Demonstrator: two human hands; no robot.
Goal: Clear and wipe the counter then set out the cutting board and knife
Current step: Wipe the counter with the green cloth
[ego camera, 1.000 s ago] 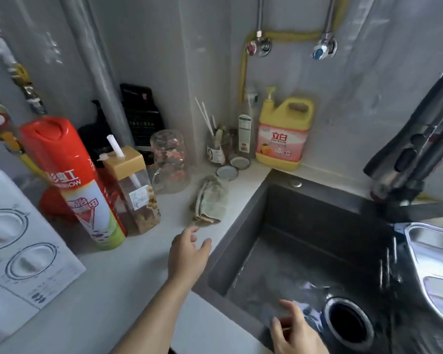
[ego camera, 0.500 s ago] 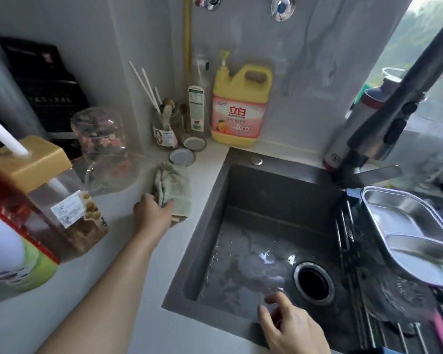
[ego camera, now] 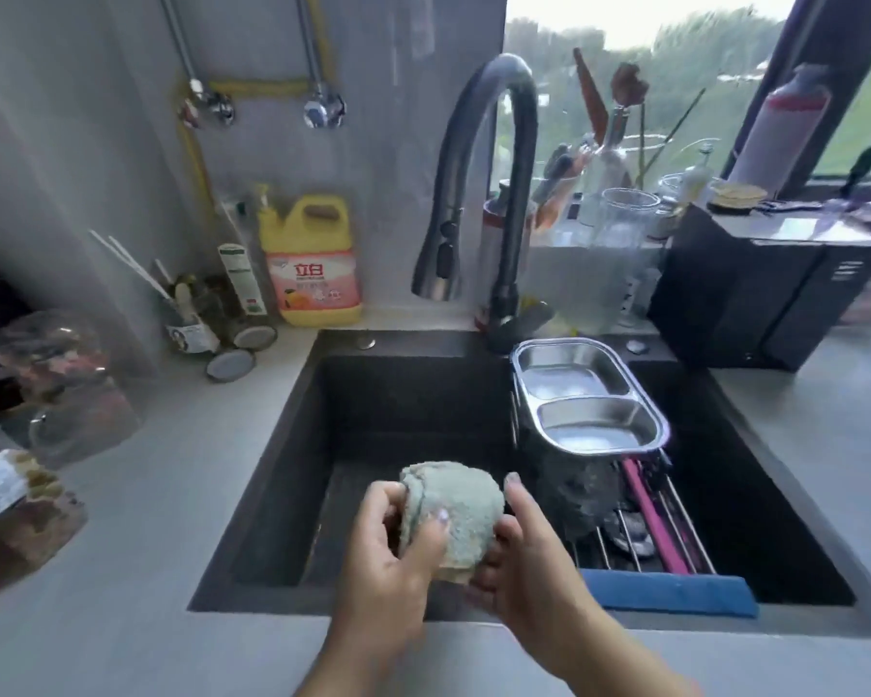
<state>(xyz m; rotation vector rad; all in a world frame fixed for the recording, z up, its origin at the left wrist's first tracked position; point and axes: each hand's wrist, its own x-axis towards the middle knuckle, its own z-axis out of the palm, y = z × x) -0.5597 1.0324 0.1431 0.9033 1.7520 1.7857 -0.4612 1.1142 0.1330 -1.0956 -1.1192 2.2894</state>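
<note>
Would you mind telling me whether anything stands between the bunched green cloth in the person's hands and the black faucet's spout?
Nothing visible does. The bunched green cloth, held by the left hand and right hand, hangs over the dark sink; the black faucet spout is behind and above, and the divided steel tray sits off to the right.

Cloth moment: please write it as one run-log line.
step: wipe prep | cloth: bunched, held over sink | left hand: gripping | right hand: gripping
</note>
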